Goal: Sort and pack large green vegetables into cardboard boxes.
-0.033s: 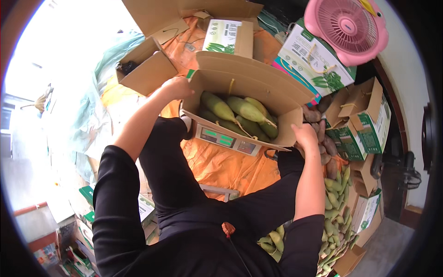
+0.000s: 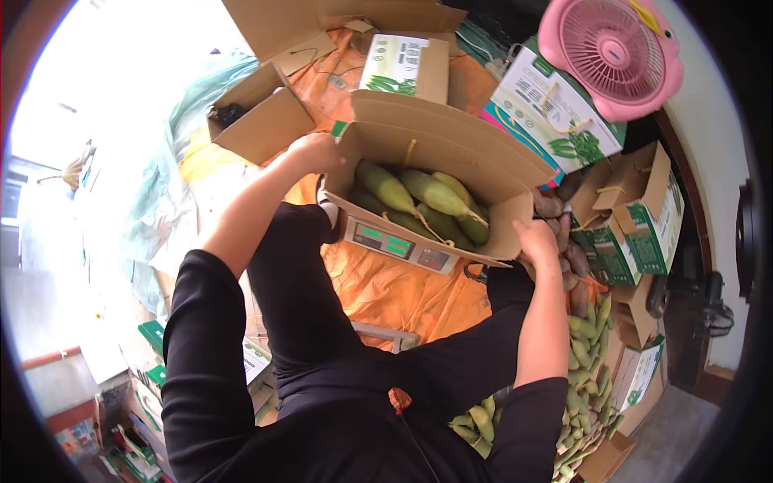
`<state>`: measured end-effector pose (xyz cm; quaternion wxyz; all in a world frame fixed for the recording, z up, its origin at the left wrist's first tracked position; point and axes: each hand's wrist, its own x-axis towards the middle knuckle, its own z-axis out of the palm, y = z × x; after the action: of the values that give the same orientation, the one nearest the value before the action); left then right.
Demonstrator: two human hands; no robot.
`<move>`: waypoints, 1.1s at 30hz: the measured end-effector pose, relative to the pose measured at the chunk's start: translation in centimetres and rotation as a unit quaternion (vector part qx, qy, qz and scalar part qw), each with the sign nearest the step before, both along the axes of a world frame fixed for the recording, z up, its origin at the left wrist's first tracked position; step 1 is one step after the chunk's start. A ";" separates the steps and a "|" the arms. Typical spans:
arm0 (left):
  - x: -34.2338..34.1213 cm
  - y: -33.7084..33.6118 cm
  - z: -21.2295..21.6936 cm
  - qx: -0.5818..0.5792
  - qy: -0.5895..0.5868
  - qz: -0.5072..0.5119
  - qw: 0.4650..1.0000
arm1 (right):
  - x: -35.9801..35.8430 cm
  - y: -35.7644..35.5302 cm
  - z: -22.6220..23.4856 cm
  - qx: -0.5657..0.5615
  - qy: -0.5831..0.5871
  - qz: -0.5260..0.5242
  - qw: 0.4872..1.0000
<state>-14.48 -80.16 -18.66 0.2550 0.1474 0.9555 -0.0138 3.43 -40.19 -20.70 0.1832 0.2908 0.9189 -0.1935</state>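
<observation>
An open cardboard box (image 2: 451, 109) stands between my knees on a digital scale (image 2: 394, 243) with a lit green display. Several long green radishes (image 2: 435, 193) lie inside the box, their thin tails pointing toward me. My left hand (image 2: 316, 153) is closed on the box's left end, near a green corner. At the opposite end, my right hand (image 2: 535, 241) grips the right edge, fingers partly hidden behind the cardboard. The flap on the far side stands up.
Loose green radishes (image 2: 584, 402) are heaped at my right, with reddish-brown roots (image 2: 576, 262) beyond. Open cartons (image 2: 636, 205) and a pink fan (image 2: 616, 52) stand at the right. A smaller open box (image 2: 262, 121) sits far left on orange sheeting (image 2: 378, 294).
The whole scene has shifted slightly to the right and down in the picture. Both hands keep the same hold on the box.
</observation>
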 end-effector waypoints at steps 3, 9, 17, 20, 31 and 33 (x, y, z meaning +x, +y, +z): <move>0.5 0.3 0.2 0.017 0.015 0.043 0.999 | 0.0 0.1 0.2 0.021 0.007 0.008 1.000; -0.4 -2.0 -0.9 0.099 0.009 0.053 0.994 | -0.3 -0.1 0.4 -0.054 0.128 0.031 0.990; -1.9 -8.6 1.2 0.120 0.054 0.081 0.988 | -6.6 -3.5 1.7 -0.116 0.152 0.015 0.981; -1.2 -13.4 3.1 0.135 0.095 0.136 0.977 | -9.5 -7.7 4.1 -0.175 0.184 0.069 0.965; 9.1 -37.5 4.4 0.302 0.143 0.325 0.885 | -14.1 -29.7 8.1 -0.182 0.174 0.249 0.935; 13.4 -42.3 3.6 0.235 0.166 0.358 0.888 | -12.8 -34.8 7.1 -0.150 0.148 0.305 0.929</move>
<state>-1.11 -122.47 -15.07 0.0378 -0.1538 0.9470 0.2796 -9.39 -75.04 -13.57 0.1374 -0.0665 0.9401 -0.3049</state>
